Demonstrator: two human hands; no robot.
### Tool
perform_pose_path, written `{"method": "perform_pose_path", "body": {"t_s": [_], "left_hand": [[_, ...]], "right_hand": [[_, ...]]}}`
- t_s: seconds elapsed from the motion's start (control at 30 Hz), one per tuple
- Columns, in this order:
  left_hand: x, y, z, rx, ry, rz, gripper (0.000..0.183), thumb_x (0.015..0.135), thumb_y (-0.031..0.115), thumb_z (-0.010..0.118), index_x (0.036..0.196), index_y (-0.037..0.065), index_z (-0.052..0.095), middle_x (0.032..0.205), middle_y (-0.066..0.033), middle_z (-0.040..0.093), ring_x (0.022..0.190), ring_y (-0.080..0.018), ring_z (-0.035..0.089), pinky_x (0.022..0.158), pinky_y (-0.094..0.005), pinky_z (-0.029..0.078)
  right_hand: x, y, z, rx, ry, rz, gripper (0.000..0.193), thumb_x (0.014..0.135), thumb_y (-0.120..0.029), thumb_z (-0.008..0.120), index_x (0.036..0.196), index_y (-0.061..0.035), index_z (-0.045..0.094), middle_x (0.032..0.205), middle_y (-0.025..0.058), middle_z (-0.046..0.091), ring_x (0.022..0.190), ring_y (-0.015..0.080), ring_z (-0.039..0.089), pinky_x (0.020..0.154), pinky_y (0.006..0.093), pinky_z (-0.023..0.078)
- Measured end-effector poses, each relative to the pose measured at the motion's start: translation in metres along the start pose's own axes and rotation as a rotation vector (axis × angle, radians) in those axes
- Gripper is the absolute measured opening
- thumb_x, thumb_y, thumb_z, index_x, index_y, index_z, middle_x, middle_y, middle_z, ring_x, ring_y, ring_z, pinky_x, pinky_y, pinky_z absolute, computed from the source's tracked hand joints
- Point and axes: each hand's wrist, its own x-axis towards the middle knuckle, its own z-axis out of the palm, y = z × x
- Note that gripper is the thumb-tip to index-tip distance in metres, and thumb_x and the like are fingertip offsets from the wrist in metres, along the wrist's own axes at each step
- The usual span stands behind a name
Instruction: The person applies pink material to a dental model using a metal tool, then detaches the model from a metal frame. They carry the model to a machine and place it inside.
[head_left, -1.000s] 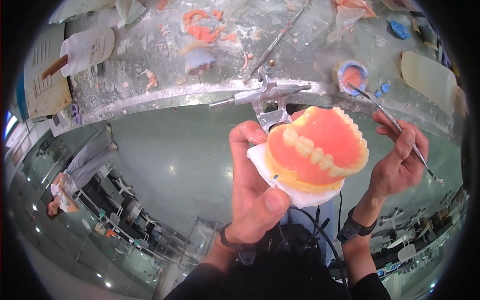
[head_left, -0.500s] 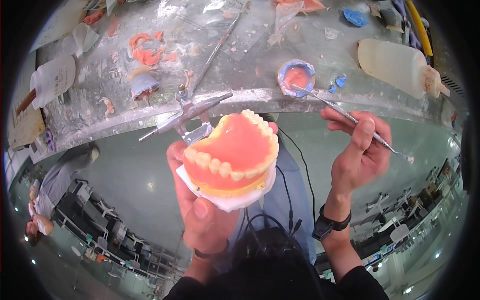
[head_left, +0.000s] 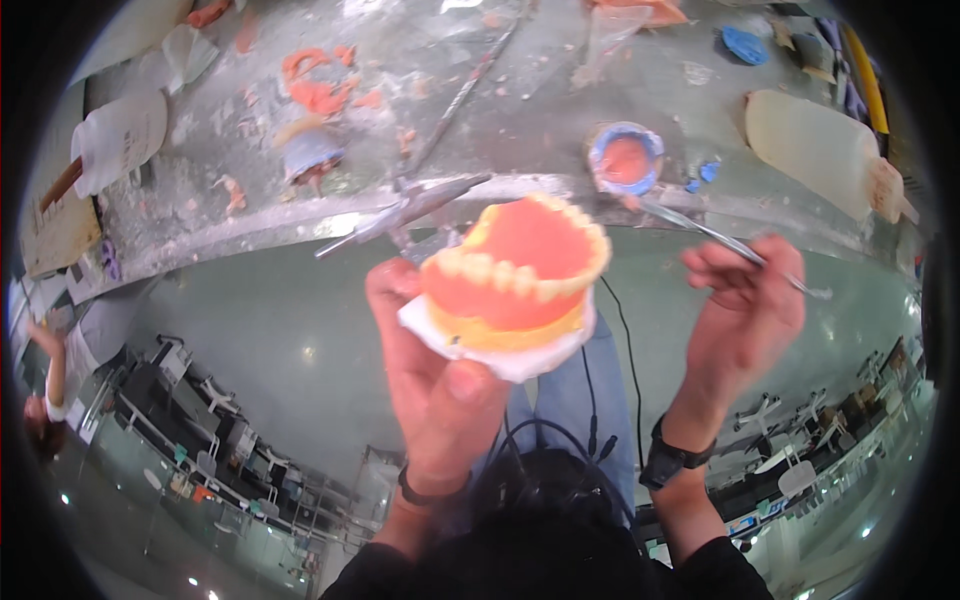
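Observation:
My left hand is closed round a dental model with a pink denture base, a row of cream teeth, a yellow layer and a white plaster bottom. A metal articulator arm sticks out behind the model toward the table edge. Pinched in my right hand is a thin metal dental spatula, its tip pointing left with a small pink dab on it. That tip is just below a small cup with a blue inner rim and pink material inside, apart from the model.
A cloudy plastic bottle lies at the right of the metal table. Another translucent container is at the left. Pink scraps, a blue-rimmed lump and blue bits lie about. Another person is at the far left.
The spatula tip has come out of the cup, carrying a pink dab. My left hand has raised and tilted the dental model. The whole view has shifted slightly.

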Motion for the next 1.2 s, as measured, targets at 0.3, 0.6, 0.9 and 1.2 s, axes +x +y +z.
{"method": "perform_pose_path", "body": {"t_s": [0.3, 0.6, 0.9, 1.2], "left_hand": [[-0.008, 0.005, 0.008, -0.029, -0.054, -0.061, 0.066, 0.070, 0.019, 0.074, 0.113, 0.017, 0.023, 0.132, -0.0222, 0.027, 0.119, -0.0281, 0.038, 0.096, -0.0396, 0.036], [-0.002, 0.001, 0.010, -0.293, -0.342, 0.039, 0.063, 0.069, 0.003, 0.071, 0.109, 0.017, 0.023, 0.133, -0.0254, 0.019, 0.109, -0.0385, 0.046, 0.063, -0.0446, 0.057], [-0.010, 0.002, 0.000, -0.127, -0.271, -0.096, 0.064, 0.067, 0.001, 0.073, 0.107, 0.018, 0.025, 0.135, -0.0258, 0.020, 0.121, -0.0344, 0.034, 0.087, -0.0453, 0.045], [-0.009, 0.006, 0.010, -0.328, 0.124, -0.397, 0.066, 0.066, -0.001, 0.073, 0.107, 0.019, 0.025, 0.134, -0.0265, 0.021, 0.121, -0.0337, 0.034, 0.089, -0.0452, 0.043]], "right_hand": [[-0.037, -0.042, -0.002, 0.419, -0.270, -0.076, 0.024, 0.089, -0.027, 0.051, 0.088, -0.0050, 0.042, 0.064, 0.0167, 0.056, 0.049, 0.0306, 0.059, 0.042, 0.0357, 0.054], [-0.036, -0.039, 0.001, 0.395, -0.376, -0.051, 0.024, 0.087, -0.026, 0.056, 0.089, -0.0067, 0.042, 0.066, 0.0210, 0.060, 0.052, 0.0306, 0.061, 0.044, 0.0359, 0.055], [-0.035, -0.038, 0.000, 0.396, -0.396, -0.035, 0.021, 0.088, -0.024, 0.052, 0.091, -0.0066, 0.042, 0.065, 0.0217, 0.061, 0.051, 0.0305, 0.061, 0.044, 0.0358, 0.054], [-0.035, -0.038, 0.009, 0.395, -0.412, -0.016, 0.015, 0.089, -0.020, 0.044, 0.086, -0.0058, 0.038, 0.063, 0.0121, 0.047, 0.052, 0.0173, 0.041, 0.044, 0.0237, 0.039]]}}
